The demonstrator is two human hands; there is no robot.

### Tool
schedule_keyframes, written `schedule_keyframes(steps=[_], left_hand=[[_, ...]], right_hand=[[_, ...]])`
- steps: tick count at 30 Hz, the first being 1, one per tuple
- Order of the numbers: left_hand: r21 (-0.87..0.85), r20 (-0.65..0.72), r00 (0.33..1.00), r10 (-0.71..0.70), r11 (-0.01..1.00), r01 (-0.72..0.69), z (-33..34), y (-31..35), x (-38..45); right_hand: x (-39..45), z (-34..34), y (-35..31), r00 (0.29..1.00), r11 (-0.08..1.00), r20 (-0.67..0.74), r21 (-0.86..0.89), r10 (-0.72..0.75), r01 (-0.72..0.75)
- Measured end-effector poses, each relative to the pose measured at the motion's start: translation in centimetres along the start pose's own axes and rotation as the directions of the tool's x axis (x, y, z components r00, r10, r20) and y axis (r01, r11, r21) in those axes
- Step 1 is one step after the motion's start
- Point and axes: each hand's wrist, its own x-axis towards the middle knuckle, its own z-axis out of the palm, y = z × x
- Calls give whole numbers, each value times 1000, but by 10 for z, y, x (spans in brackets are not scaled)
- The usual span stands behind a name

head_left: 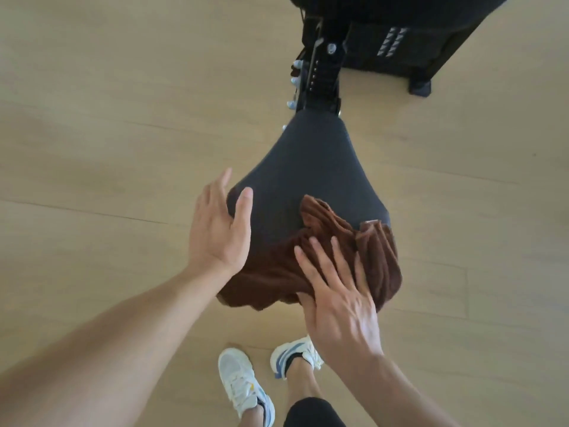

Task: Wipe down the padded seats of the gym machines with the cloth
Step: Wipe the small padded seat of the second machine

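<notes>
A dark grey padded seat (311, 167), narrow at the far end and wide towards me, fills the middle of the head view. A crumpled brown cloth (311, 260) covers its near edge and hangs over the near right corner. My right hand (337, 291) lies flat on the cloth, fingers spread, pressing it onto the seat. My left hand (220, 224) is open at the seat's left edge, thumb resting on the padding, palm beside the side of the seat. The near rim of the seat is hidden under the cloth.
The seat's black post and frame (320, 75) with pale adjustment knobs run away from me to a black machine base (400, 41) at the top right. Light wooden floor (107, 118) lies all around. My two white trainers (243, 386) stand just below the seat.
</notes>
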Motion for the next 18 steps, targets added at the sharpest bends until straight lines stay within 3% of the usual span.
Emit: schedule_keyframes(steps=[2, 5, 8, 11, 18], left_hand=[[76, 15, 999, 52, 996, -53, 9, 2, 8], [161, 35, 998, -54, 986, 48, 24, 4, 14], [350, -8, 998, -58, 935, 58, 35, 8, 11], [386, -3, 1000, -31, 922, 30, 36, 11, 10], [385, -3, 999, -39, 922, 37, 35, 10, 10]], right_hand=[[-6, -3, 16, 978, 979, -51, 9, 204, -203], [0, -5, 33, 919, 915, -52, 129, 391, -382], [17, -12, 42, 896, 871, -14, 241, 444, -428], [38, -19, 48, 844, 798, 39, 306, 535, -519], [125, -37, 67, 740, 720, 110, 178, 663, -671]])
